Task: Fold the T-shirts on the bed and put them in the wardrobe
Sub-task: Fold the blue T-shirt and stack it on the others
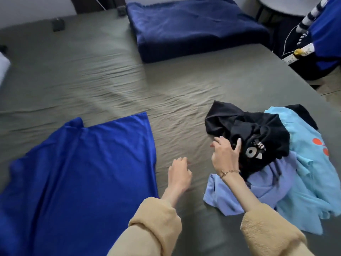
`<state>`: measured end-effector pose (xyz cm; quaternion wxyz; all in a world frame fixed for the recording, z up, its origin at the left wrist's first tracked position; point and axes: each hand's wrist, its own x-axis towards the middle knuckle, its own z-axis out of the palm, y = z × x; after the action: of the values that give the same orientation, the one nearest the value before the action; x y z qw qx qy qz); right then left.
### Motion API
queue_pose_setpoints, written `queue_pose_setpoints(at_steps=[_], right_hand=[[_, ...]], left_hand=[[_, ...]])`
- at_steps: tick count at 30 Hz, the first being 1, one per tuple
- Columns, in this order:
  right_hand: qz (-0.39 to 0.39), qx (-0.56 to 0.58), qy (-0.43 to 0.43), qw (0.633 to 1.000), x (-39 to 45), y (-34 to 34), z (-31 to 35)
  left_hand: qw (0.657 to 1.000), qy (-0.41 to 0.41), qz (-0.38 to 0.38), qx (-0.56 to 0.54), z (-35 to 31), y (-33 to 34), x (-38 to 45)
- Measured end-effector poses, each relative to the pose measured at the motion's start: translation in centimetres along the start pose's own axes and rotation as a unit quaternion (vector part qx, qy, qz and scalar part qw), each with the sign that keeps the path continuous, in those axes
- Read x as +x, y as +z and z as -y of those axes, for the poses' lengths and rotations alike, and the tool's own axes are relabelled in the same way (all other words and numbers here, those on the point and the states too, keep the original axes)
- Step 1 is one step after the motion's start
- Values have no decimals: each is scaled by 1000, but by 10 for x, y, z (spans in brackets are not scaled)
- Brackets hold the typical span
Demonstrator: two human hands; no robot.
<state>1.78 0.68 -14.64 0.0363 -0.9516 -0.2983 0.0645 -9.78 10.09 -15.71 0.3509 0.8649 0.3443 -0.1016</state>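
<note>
A royal blue T-shirt [81,172] lies spread flat on the grey-green bed sheet [92,85] at the front left. At the front right a heap holds a crumpled black T-shirt [258,132] with a white print on top, a lavender T-shirt [263,189] under it and a light blue T-shirt [304,172] with orange dots. My right hand [226,154] rests on the left edge of the black T-shirt, thumb hooked over its fabric. My left hand [180,172] hovers over bare sheet between the blue shirt and the heap, fingers loosely curled, holding nothing.
A folded navy blanket [193,28] lies at the far side of the bed. Beyond the bed's right edge stand a dark bag [304,67], a white cable and blue and striped fabric [328,30]. Two small dark objects [58,24] sit near the far left edge.
</note>
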Motion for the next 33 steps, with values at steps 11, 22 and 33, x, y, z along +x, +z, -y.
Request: queue_pose_setpoints(at_steps=[11,22,33], right_hand=[[445,310,28,840,-54,53,112],[442,284,5,851,-92,65,114],[447,253,-44,857,-107,69,89]], left_hand=[[986,-133,-18,-94,106,-23,-47],[978,-176,0,-114,106,-8,-44],[953,-188,-25,-234,105,4,-40]])
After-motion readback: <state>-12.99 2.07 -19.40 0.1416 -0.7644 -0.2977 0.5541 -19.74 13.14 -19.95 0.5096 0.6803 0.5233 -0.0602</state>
